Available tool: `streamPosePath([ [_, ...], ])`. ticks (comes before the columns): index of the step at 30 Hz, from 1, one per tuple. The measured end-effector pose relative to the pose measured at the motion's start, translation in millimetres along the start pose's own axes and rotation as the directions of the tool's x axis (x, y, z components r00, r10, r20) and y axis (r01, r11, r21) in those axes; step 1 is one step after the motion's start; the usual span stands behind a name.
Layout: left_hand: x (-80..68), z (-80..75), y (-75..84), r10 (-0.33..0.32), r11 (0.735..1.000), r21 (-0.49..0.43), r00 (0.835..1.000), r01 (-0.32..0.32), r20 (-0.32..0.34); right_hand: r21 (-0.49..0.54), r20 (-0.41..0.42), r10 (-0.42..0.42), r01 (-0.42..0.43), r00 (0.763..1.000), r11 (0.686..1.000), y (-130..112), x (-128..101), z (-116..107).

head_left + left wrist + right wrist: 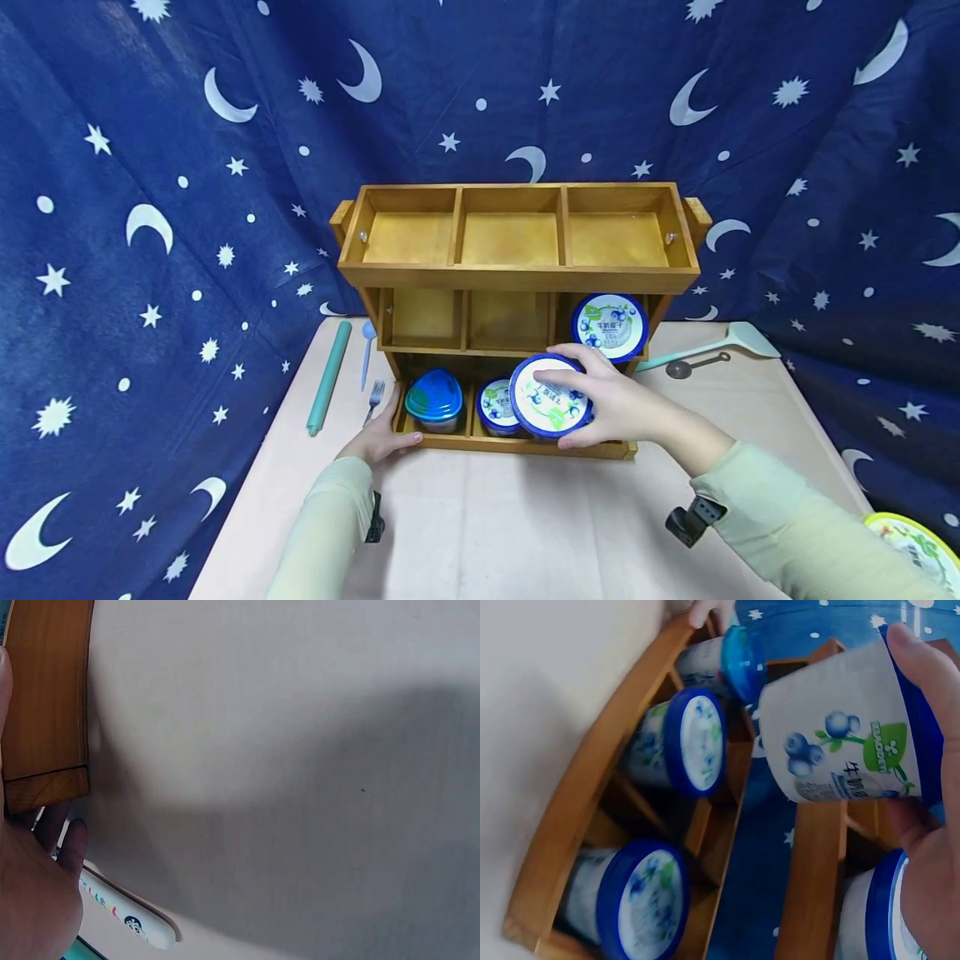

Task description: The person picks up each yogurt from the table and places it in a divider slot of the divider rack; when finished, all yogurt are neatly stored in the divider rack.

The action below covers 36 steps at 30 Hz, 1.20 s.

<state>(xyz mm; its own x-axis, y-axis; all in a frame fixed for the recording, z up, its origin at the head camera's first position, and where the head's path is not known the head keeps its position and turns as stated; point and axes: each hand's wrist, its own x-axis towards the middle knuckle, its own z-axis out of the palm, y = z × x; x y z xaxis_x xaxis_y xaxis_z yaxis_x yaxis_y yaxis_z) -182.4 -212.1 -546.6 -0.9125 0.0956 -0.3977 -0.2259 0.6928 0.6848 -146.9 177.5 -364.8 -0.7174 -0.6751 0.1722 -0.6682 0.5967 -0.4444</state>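
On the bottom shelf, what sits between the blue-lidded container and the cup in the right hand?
One blue-rimmed yogurt cup in the middle compartment, between the blue-lidded container and the held cup; head view.

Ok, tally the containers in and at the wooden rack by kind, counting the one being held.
Round white blueberry-print tubs with blue lids: 4, one in the right hand
Clear plastic container with rounded blue lid: 1
Total: 5

Pale green sleeves (787,508) – black wrist mounts (693,518)

Three tubs (498,407) in the rack (517,275) — cutlery (372,400) left of it
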Motion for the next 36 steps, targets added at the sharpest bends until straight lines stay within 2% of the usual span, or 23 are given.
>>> streamPosePath([
  [7, -0.4, -1.5, -0.7, 0.005, 1.0, 0.019, 1.0, -0.005, -0.004, -0.087, -0.147, -0.06, 0.047, 0.987, 0.995, -5.3, 20.7, -1.1],
  [17, 0.3, -1.5, -1.2, -0.01, 1.0, 0.011, 1.0, 0.01, -0.004, -0.18, -0.293, -0.152, 0.101, 0.944, 0.978, -4.9, 34.3, 1.7],
  [24, -0.4, -0.8, -1.6, -0.01, 1.0, 0.022, 1.0, 0.01, -0.006, -0.159, -0.375, -0.096, 0.038, 0.922, 0.987, -4.9, 45.8, 13.1],
  [32, 1.4, 1.5, -3.4, 0.01, 1.0, 0.005, 1.0, -0.01, -0.012, -0.144, -0.459, -0.103, 0.04, 0.882, 0.989, -1.0, 56.7, 26.6],
  [36, 2.9, 2.9, -4.7, 0.023, 1.0, -0.018, 1.0, -0.023, -0.011, -0.147, -0.481, -0.095, 0.027, 0.872, 0.989, 0.5, 60.7, 31.5],
])
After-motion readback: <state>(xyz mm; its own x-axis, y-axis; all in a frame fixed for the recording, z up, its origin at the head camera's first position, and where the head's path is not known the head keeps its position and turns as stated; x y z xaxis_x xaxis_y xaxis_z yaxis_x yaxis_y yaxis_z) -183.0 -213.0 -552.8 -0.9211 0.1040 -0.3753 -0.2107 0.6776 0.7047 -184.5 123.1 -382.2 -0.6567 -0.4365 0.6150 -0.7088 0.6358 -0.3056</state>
